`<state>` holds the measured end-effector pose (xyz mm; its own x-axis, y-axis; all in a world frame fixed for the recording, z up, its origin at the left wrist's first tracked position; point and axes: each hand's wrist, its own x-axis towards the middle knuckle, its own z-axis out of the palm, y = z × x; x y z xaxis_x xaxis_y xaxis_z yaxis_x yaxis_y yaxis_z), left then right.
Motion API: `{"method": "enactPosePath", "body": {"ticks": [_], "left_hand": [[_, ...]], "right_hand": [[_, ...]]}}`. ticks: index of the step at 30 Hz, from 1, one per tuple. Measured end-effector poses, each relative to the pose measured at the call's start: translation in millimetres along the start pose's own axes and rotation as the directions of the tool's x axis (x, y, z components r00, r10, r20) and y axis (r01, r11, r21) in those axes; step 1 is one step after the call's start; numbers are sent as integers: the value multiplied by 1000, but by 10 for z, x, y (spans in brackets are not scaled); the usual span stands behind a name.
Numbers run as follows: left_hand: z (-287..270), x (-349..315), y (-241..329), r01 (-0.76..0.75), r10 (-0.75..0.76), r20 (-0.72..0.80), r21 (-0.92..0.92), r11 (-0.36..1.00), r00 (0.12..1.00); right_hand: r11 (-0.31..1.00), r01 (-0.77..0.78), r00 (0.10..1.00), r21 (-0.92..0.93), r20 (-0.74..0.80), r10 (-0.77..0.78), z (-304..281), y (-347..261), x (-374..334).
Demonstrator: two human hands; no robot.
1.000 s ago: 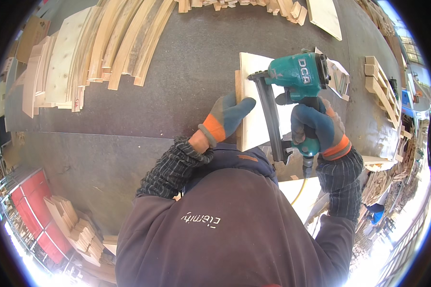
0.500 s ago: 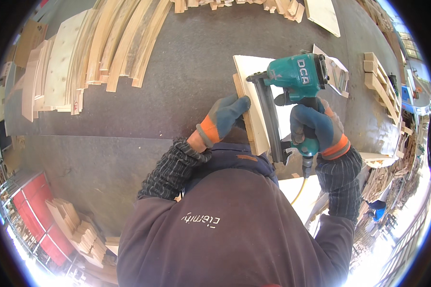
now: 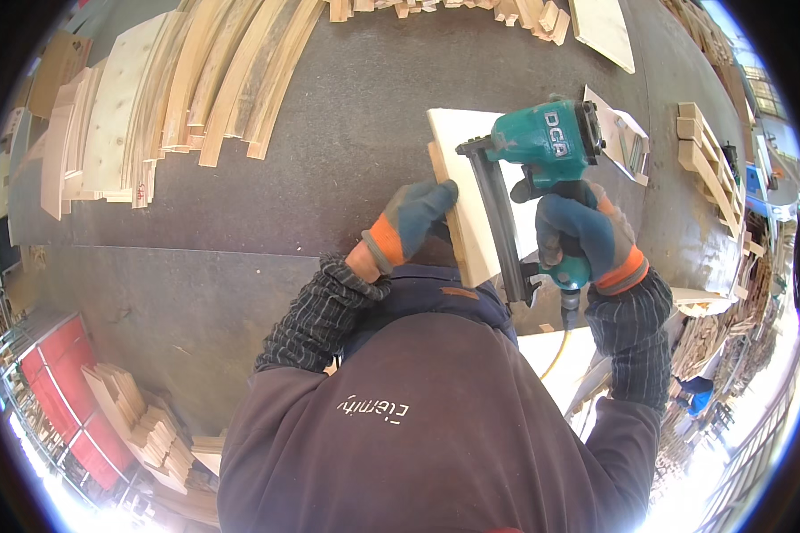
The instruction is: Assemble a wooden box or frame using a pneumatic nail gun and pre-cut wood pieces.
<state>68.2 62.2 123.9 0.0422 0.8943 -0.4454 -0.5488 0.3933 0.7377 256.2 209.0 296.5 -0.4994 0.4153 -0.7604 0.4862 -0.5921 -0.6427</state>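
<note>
My right hand (image 3: 587, 233), in a blue and orange work glove, is wrapped round the handle of a teal pneumatic stapler or nail gun (image 3: 533, 144). Its long dark magazine lies across a pale wooden board (image 3: 474, 226), and a yellow hose (image 3: 556, 354) runs down from the handle. On the board's left edge my gloved left hand (image 3: 412, 218) is closed, thumb on top, its other fingers partly hidden. A narrow wooden strip (image 3: 448, 206) lies along that edge, under the board. The tool's nose is close to the board's lower end; whether they touch I cannot tell.
Long wooden slats (image 3: 240, 80) lie on the dark work table (image 3: 364, 107) at the far left, with short offcuts (image 3: 538, 18) at the far edge. A folded pale sheet (image 3: 620, 133) and a wooden frame (image 3: 711, 164) sit to the right. Stacked boards (image 3: 142, 417) stand at lower left.
The board has shifted slightly to the left along with the left hand's grip, and the tool has moved a little left with it. Both hands keep their holds.
</note>
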Motion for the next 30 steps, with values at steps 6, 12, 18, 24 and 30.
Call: {"method": "enactPosePath", "body": {"ticks": [6, 12, 18, 24, 30], "left_hand": [[-152, 219, -205, 32, -50, -59, -272, 962, 997], [-689, 783, -661, 82, -85, -481, -27, 996, 873], [-678, 505, -530, 103, 250, -448, 627, 772, 858], [-793, 219, -867, 178, 344, -415, 816, 549, 843], [-806, 320, -885, 191, 336, -359, 877, 441, 871]], "right_hand": [[999, 26, 1000, -28, -8, -26, -15, 69, 52], [997, 70, 997, -14, -35, -71, -61, 262, 394], [998, 60, 994, -24, -90, -62, -48, 517, 927], [970, 37, 991, -241, -112, -66, 104, 688, 1573], [950, 8, 987, -312, -151, -58, 312, 614, 1875]]}}
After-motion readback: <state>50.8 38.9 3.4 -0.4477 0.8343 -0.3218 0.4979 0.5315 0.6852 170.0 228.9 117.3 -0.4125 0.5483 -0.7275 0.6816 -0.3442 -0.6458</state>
